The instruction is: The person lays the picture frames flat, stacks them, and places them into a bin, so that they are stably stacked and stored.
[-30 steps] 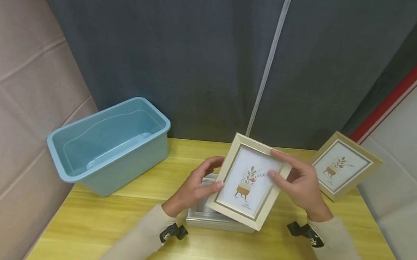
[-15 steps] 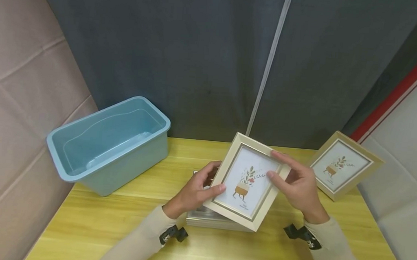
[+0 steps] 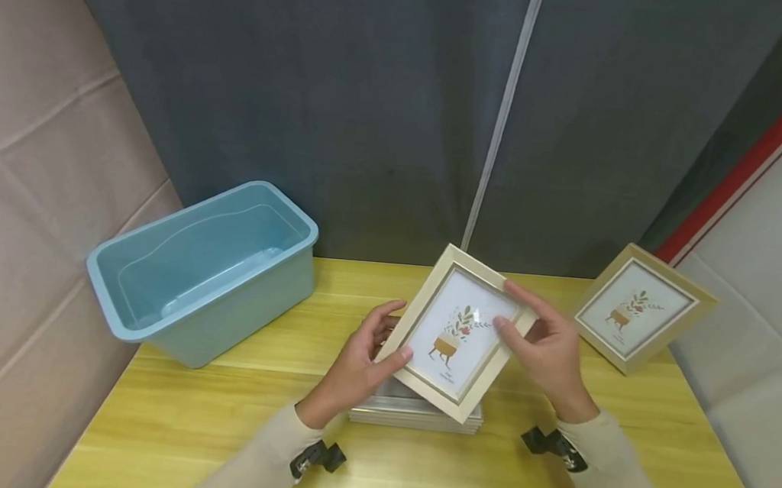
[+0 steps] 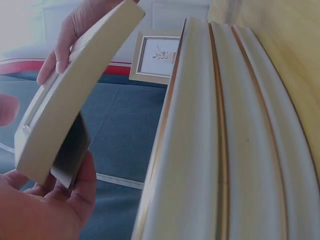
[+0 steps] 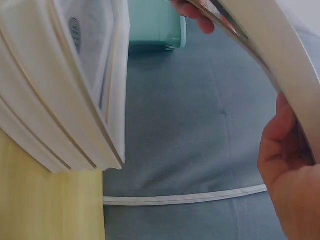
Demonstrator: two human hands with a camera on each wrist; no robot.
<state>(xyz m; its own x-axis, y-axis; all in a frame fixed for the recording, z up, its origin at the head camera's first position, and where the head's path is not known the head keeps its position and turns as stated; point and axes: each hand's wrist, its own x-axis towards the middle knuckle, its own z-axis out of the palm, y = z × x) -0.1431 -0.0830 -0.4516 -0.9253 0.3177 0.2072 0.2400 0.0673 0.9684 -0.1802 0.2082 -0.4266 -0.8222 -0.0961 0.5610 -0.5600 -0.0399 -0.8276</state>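
A cream picture frame [image 3: 437,309] with a potted-plant print is held tilted in both hands, face toward the head camera. My left hand [image 3: 354,367] grips its lower left edge, thumb on the front and fingers behind. At the upper right, my right hand [image 3: 551,356] pinches the other side, its thumb over the glass. A dark flap [image 4: 72,150] stands out from the frame's back, against the left fingers in the left wrist view. Below lies a stack of silvery-cream frames [image 3: 415,417], partly hidden by the held one; their layered edges [image 4: 240,130] fill the left wrist view.
Another picture frame [image 3: 694,287] with the same print stands upright at the table's back right. A blue plastic bin [image 3: 256,287] sits at the left, no contents visible. A dark curtain [image 3: 306,99] hangs behind the wooden table [image 3: 162,433].
Both hands have drifted slightly left with the held frame, which now leans a little more clockwise. More of the stack's front right corner shows. The bin and standing frame stay in place.
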